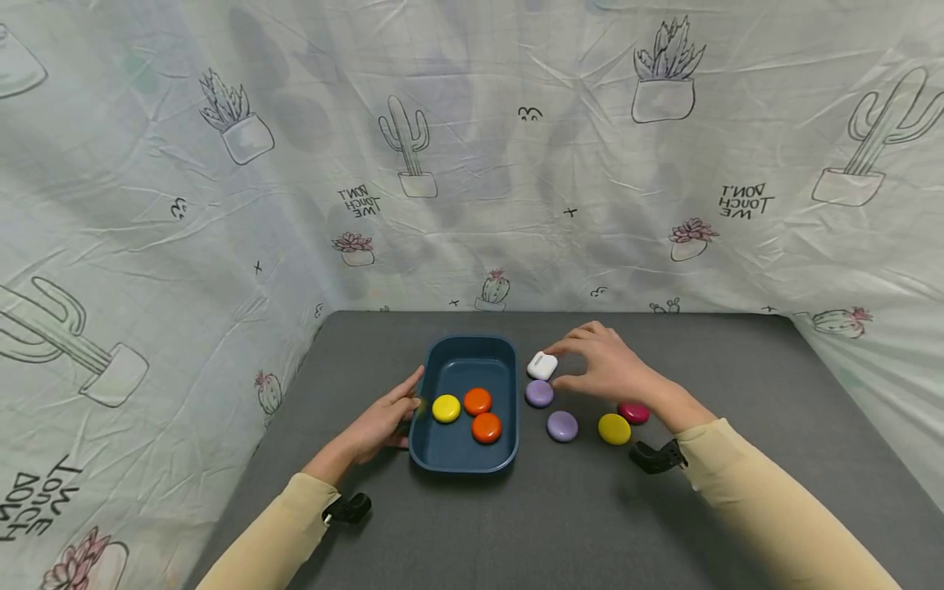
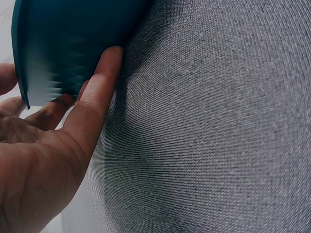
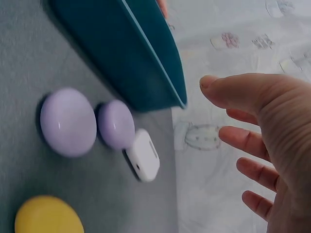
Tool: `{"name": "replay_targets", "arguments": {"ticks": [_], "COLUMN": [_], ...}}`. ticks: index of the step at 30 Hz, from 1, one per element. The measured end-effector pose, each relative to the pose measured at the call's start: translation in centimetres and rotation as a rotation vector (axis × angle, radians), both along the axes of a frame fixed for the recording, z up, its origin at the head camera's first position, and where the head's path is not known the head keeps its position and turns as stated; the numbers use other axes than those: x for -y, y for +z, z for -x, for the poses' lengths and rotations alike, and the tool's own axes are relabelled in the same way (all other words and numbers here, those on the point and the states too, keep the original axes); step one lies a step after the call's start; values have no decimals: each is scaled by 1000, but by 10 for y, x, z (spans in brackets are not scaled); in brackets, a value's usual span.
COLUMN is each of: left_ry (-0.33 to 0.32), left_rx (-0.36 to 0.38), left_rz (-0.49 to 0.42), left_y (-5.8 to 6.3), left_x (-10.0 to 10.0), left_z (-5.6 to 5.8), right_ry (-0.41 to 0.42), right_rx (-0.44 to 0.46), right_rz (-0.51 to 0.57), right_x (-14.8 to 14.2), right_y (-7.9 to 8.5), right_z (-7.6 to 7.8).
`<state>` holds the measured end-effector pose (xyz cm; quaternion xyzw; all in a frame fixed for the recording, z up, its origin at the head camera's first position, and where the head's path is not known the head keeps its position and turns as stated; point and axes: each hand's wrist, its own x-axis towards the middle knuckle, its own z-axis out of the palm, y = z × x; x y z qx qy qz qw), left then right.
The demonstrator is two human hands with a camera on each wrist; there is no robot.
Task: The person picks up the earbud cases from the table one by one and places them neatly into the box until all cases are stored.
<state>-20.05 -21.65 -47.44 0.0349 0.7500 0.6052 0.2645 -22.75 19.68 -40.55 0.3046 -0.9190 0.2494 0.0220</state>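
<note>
- As the right hand (image 1: 608, 366) hovers above the tabletop (image 1: 472, 524), fingers spread and holding nothing, a white earbud case (image 1: 542, 366) lies near its fingertips, just outside a blue tray (image 1: 463, 474).
- Close beside the case, a lilac disc (image 1: 539, 393) risks being knocked aside should the thumb sweep low.
- Smooth and rounded, the case could slip from a shallow pinch.
- At the tray's left wall, the left hand (image 1: 379, 426) touches with mostly straight fingers; too hard a push might slide the tray into the case.
- Loose inside, a yellow disc (image 1: 446, 409) and two orange discs (image 1: 478, 401) could skid if the tray tips.
- Near a black wristband (image 1: 656, 457), a mustard disc (image 1: 614, 429) might be nudged by a dropped wrist.
</note>
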Motion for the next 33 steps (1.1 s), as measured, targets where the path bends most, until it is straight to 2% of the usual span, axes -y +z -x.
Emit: {"name": "replay_targets", "arguments": {"ticks": [16, 33], "left_ry": [6, 11], "left_rx": [-10, 5], "left_rz": [0, -3], "left_y": [0, 3], "left_x": [1, -2], "left_z": [-3, -5], "right_ry": [-167, -273], "right_rx": [84, 100], "right_rz": [15, -14], "right_x": [-62, -89], "right_y": [0, -20], "right_z": [-2, -2]}}
